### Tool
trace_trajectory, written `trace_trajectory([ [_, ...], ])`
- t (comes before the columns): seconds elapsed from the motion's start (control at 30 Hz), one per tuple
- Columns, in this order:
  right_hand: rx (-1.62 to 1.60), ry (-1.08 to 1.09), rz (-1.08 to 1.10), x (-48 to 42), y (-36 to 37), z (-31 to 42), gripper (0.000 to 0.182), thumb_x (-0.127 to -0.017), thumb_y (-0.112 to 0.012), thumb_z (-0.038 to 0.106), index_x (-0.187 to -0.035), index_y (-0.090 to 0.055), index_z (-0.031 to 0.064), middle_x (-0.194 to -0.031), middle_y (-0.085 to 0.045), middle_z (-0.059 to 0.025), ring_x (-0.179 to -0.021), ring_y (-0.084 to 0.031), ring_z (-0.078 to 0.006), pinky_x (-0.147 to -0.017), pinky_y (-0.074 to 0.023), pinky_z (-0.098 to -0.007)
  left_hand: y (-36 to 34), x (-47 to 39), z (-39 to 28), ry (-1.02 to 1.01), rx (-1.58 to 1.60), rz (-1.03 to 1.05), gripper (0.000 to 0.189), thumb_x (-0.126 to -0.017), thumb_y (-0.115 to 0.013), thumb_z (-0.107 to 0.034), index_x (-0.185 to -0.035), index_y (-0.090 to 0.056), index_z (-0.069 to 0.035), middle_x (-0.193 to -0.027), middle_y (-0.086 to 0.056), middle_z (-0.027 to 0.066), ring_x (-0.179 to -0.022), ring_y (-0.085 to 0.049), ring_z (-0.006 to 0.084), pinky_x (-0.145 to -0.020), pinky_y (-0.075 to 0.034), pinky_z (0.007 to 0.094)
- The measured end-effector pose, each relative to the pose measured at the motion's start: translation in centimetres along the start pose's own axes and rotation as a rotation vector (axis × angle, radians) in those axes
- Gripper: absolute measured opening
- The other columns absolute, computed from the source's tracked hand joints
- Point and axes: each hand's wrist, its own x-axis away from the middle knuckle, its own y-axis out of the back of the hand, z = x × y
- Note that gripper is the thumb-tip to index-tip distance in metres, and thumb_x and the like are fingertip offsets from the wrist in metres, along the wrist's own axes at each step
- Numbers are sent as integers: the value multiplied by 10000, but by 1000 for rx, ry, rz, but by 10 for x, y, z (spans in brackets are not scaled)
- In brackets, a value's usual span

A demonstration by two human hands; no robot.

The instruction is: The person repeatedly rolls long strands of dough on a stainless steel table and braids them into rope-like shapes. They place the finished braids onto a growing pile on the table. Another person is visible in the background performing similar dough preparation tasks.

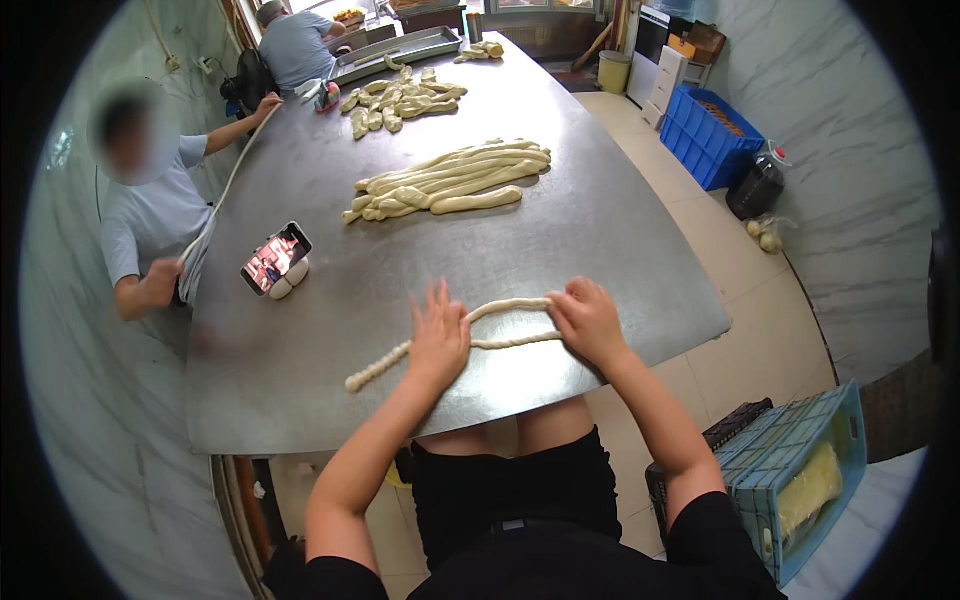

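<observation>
A thin dough rope (379,367) lies near the front edge of the steel table (277,397). Its left end looks twisted and has a rounded tip. My left hand (439,341) rests flat across the rope with its fingers extended, hiding part of it. Between my hands the dough runs in two separate strands, a smooth upper strand (506,305) and a twisted lower strand (517,342). Both strands reach my right hand (589,319), whose curled fingers close on the dough and hide how the strands join.
Long dough strips (457,176) lie stacked mid-table, with dough pieces (405,101) beyond. A phone (276,259) leans on small rounded supports at left. A co-worker stretches a long dough strand (236,169); another person sits near a metal tray (405,56). Plastic crates (795,480) stand right.
</observation>
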Motion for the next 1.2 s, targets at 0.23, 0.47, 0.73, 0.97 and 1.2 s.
trace_trajectory([
  [0.23,-143,249,92,58,23,3,205,-927,-679,219,-1075,-710,80,-1252,-680,-106,-1170,-626,-269,-997,-480,-435,48,99,-44,-149,197,195,544,-972,-603,-271,-1358,-470,89,-1528,-392,311,-1456,-348,452,-1199,-274,574],
  [0.47,69,27,39,9,-10,-2,317,-960,-615,266,-1206,-682,77,-1351,-591,-174,-1146,-603,-311,-947,-474,-458,-1,-24,-6,-23,-97,-37,423,-982,-585,-200,-1297,-489,66,-1524,-397,303,-1431,-381,455,-1178,-313,579],
  [0.73,-170,151,99,39,11,0,188,-949,-643,235,-1056,-707,95,-1031,-681,-100,-973,-632,-294,-833,-504,-431,25,74,-39,-54,161,57,428,-965,-599,-171,-1299,-494,75,-1494,-437,309,-1390,-447,445,-1153,-338,607],
  [0.97,17,145,0,20,-11,2,309,-954,-628,226,-1213,-681,67,-1332,-579,-186,-1207,-569,-343,-1027,-454,-483,2,18,-21,-164,95,228,649,-980,-548,-317,-1486,-392,59,-1610,-287,266,-1539,-195,372,-1249,-111,557],
  [1.2,-158,37,74,24,6,11,226,-916,-676,193,-1111,-700,80,-966,-710,-75,-871,-671,-276,-789,-505,-427,1,50,-46,-15,169,24,371,-1004,-545,-202,-1213,-504,102,-1446,-426,377,-1412,-376,503,-1154,-274,670],
])
